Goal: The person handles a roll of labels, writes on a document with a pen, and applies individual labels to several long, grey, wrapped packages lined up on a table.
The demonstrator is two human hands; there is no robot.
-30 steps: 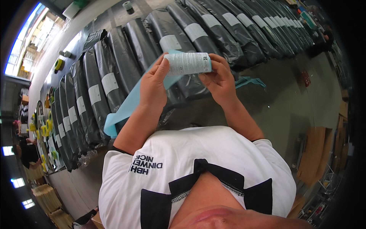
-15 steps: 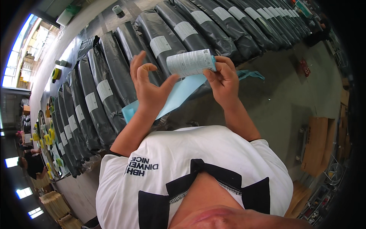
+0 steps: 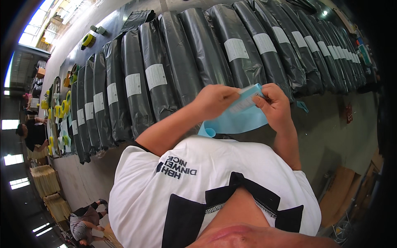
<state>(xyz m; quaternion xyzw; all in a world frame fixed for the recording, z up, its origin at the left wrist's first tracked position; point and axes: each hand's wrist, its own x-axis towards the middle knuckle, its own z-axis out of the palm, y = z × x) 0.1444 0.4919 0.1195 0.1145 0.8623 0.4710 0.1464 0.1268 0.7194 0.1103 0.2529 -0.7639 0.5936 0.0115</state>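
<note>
A light-blue backing strip [image 3: 242, 123] hangs between my hands, its lower left end curled into a loop. A white printed label [image 3: 244, 101] lies along its upper part, seen at a slant. My right hand [image 3: 275, 105] grips the strip and label at the right end, thumb in front. The fingers of my left hand [image 3: 215, 101] are pinched together at the label's left edge; whether they hold the label or the strip is hidden. Just beyond my hands stand long packages wrapped in black plastic [image 3: 192, 49], many bearing a white label [image 3: 156, 75].
Yellow tape rolls [image 3: 64, 107] hang at the left, and another tape roll [image 3: 87, 40] sits at the far left. Two people are at the left, one in black [image 3: 35, 134] and one in a striped top [image 3: 80, 227]. Cardboard [image 3: 339, 194] stands at the right.
My left hand has gone from spread fingers to a pinch at the label's left edge. The label has tilted, and the view has shifted across the row of packages.
</note>
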